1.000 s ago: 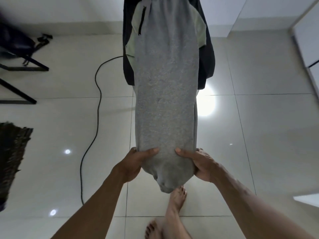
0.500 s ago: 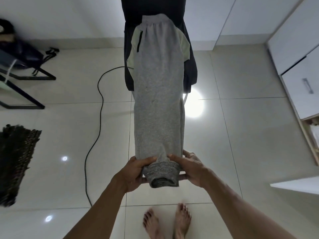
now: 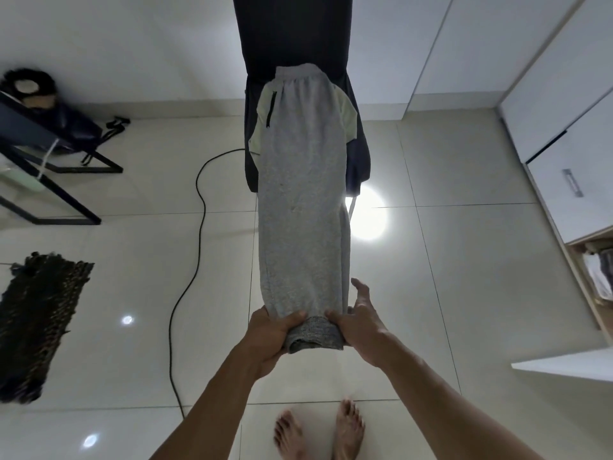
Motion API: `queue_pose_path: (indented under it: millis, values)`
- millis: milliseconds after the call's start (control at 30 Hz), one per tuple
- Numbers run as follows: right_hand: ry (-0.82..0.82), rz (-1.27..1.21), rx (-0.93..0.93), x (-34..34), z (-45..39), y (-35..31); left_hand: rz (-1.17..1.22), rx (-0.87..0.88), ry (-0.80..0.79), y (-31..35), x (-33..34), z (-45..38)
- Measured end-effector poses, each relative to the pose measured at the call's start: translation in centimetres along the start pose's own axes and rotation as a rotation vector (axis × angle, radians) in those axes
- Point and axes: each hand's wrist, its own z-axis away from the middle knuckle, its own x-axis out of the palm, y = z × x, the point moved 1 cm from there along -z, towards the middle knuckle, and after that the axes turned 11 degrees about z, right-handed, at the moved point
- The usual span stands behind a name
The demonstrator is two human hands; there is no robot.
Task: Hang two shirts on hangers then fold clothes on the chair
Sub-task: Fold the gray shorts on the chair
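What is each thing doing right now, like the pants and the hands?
grey sweatpants: stretched from chair to hands, waistband on the seat.
left hand: grips the cuff end.
right hand: thumb on cuff, fingers spread.
chair: upright, clothes on it.
drawer: open, folded clothes inside.

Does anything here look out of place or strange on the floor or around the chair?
One thing: a black cable snakes loose across the floor tiles left of the chair and runs toward the person's feet, a possible trip hazard. The grey trousers look tidy.
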Motion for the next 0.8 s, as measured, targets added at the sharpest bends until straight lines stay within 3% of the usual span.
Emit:
queue_pose_path:
  millis: [100,233,367,433,533,633,733,800]
  values:
    - [-0.029,0.058,-0.118,-0.3,1.1,-0.9,0.042,0.063,0.079,0.9,0.9,1.0]
    - [-0.294,0.123,-0.18,-1.2,2.3,-2.8,0.01,0.143,0.145,3.4,1.5,1.7]
    - [-0.06,0.638,-0.384,-1.8,2.0,-5.8,-0.026,0.217,0.108,6.9,2.2,2.4]
    - [0.103,0.753,-0.481,-1.9,2.0,-7.9,-0.084,0.301,0.097,9.0,2.7,2.8]
    - [0.242,0.783,-0.585,-2.2,1.8,-10.2,-0.167,0.429,0.012,11.8,3.1,3.4]
    - [0.327,0.735,-0.652,-2.8,0.7,-12.5,-0.461,0.591,-0.136,14.8,2.8,4.2]
    - [0.301,0.694,-0.729,-3.6,-0.8,-14.9,-0.872,0.767,-0.042,16.6,2.2,3.3]
    - [0.248,0.66,-0.696,-4.0,-1.4,-16.5,-0.999,0.867,0.049,17.6,2.4,1.8]
